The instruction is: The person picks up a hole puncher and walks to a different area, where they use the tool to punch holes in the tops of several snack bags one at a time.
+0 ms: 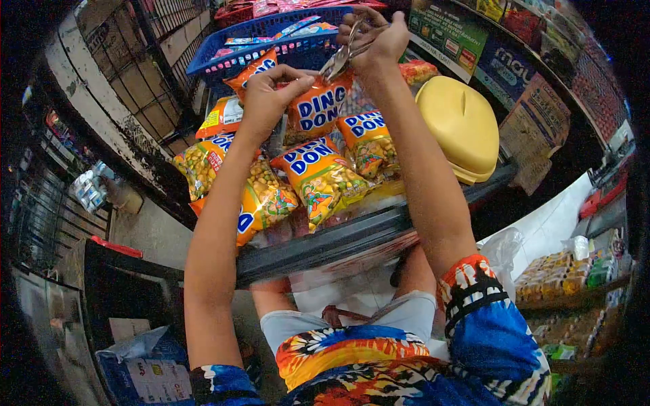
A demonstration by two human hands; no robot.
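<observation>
My left hand [274,98] pinches the top edge of an orange DING DONG snack bag [318,108]. In my right hand [382,44] is a pair of silver metal scissors [336,64], their blades at that bag's top edge, close to my left fingertips. Whether the blades are apart there is hard to make out. More DING DONG bags of mixed nuts lie around and below, among them a front bag [321,179] and one partly behind my left forearm [267,196].
Behind the bags stands a blue plastic basket [223,64] with packets in it. A yellow lidded container [457,128] sits to the right on the dark-edged counter [325,237]. Posters [447,40] line the shelf front at upper right. Packed goods [562,274] lie at lower right.
</observation>
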